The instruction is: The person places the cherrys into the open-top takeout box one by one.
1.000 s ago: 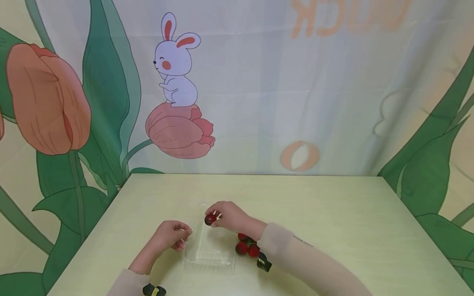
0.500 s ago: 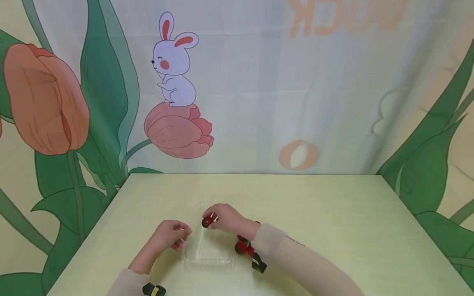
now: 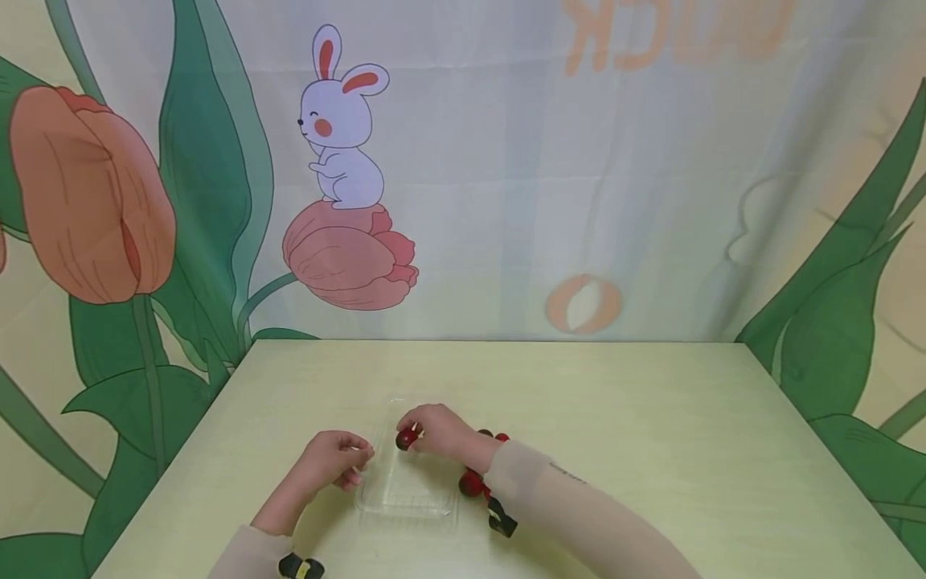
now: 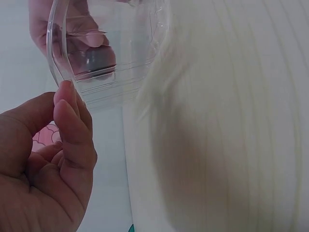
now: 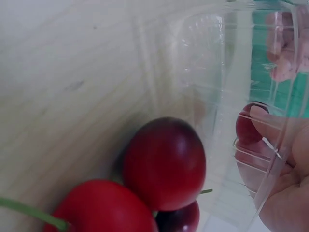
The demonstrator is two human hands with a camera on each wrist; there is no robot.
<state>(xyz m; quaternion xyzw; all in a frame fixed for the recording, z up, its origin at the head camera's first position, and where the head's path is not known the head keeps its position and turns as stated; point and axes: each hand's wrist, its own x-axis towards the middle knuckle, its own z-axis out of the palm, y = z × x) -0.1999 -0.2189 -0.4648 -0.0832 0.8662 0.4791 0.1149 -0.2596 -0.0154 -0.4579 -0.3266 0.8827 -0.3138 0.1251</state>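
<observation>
Head view first, and the clear container (image 3: pixel 405 512) sits on the worktop (image 3: pixel 637 450), so take it as the dial, with the backdrop (image 3: pixel 477 177) away at twelve. At nine o'clock the left hand (image 3: pixel 329 461) has its fingers curled at the rim, presumably because such thin plastic would slide if nobody steadied it. In from four o'clock reaches the right hand (image 3: pixel 439 433), thumb and fingers pinching the held cherry (image 3: pixel 407 439) over the container's middle, a touch towards twelve; whether the fruit meets the floor, I can't tell. Loose cherries (image 3: pixel 471 483) lie just outside at three o'clock, partly under the forearm, a spot that looks handy for that right hand. Over to the left wrist: fingertips pinch the rim at its seven o'clock corner, a light edge grip that seems chosen to leave the inside free, and the dark fruit shows through the plastic. Now the right wrist: loose fruit crowds six o'clock, one with a green stem (image 5: pixel 29 210), while at three the cherry sits between thumb and finger, a fingertip hold that suits something so small and round.
</observation>
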